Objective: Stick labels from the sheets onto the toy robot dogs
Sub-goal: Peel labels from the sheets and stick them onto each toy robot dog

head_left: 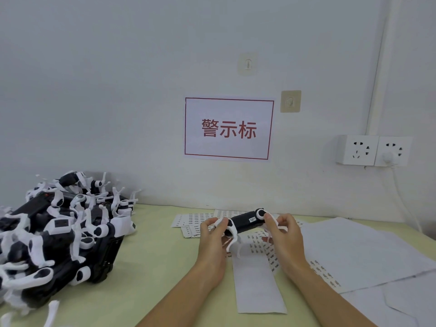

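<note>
Near the table's (153,267) far edge, both hands hold one dog (245,221) just above the label sheets (195,220): the left hand (212,239) has its grip curled round the white legs at one end, the right hand (283,234) pinches the other end, and a small label (252,219) sits on the dark body. At the left edge lies a heap of dogs (59,237), while blank papers (368,251) cover the right side and a backing strip (257,284) runs between the forearms. On the wall behind hang a red-framed sign (228,128), two hooks (290,101) and sockets (374,150).
</note>
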A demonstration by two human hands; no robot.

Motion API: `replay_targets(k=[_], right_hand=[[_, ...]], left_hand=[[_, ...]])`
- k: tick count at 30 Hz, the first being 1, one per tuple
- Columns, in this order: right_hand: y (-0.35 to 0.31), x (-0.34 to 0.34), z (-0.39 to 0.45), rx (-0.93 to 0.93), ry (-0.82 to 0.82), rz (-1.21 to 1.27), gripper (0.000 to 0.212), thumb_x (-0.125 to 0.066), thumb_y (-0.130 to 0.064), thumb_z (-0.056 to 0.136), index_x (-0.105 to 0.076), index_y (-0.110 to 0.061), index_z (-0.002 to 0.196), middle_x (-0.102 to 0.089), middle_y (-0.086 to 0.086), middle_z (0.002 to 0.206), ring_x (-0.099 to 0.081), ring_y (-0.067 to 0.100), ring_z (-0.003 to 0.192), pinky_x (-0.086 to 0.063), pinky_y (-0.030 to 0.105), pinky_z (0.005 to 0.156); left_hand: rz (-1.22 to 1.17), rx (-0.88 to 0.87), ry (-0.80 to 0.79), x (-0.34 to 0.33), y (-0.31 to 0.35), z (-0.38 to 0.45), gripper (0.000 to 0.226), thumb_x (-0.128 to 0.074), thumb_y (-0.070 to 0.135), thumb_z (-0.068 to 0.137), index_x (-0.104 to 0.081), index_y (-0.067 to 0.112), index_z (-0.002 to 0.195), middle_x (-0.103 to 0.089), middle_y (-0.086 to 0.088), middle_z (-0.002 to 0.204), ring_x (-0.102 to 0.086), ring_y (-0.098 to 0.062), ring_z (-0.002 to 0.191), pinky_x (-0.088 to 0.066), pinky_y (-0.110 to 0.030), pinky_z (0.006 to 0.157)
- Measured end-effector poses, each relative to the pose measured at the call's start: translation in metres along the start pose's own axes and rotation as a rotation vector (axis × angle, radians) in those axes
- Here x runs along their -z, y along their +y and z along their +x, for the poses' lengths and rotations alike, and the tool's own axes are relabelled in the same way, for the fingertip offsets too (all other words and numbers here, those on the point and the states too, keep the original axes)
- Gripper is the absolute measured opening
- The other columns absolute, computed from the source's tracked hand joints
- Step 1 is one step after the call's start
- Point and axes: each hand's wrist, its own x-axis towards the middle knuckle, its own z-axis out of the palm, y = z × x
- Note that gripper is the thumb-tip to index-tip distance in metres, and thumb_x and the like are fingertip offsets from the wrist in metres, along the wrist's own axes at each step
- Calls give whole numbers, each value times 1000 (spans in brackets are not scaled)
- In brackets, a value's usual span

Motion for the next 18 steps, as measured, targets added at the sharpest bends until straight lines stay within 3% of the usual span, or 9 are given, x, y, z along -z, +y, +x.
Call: replay_targets(k=[4, 10, 14, 18], right_hand=[[-1, 1, -2, 70, -88, -13, 22, -68, -27, 91, -48, -21, 97, -53, 7, 92, -63, 25, 75, -50, 15, 57], [-2, 2, -6, 148, -176, 9, 28, -60, -18, 96, -53, -35, 116, -60, 4, 102, -65, 24, 89, -53, 19, 68], [1, 2, -5, 136, -223, 42, 30, -55, -10, 99, -63, -32, 116, -67, 4, 105, -65, 21, 97, -56, 27, 72], [-1, 1, -6, 109, -235, 71, 28, -51, -29, 86, -70, -29, 106, -70, -3, 103, -65, 21, 97, -57, 42, 82]], left_hand=[[-37, 4, 35, -2, 2, -2, 18, -62, 22, 98, -50, 19, 110, -63, -7, 85, -56, -24, 77, -47, -36, 77], [-74, 13, 24, -1, 2, -2, 15, -62, 23, 98, -52, 18, 108, -65, -4, 78, -62, -17, 68, -52, -30, 64], [-69, 7, -8, 0, 4, -6, 15, -63, 22, 97, -53, 19, 109, -73, 1, 76, -69, -12, 62, -55, -25, 54], [-43, -20, -14, -1, 5, -10, 18, -65, 25, 96, -54, 23, 110, -71, -5, 99, -69, -16, 76, -54, -25, 59]])
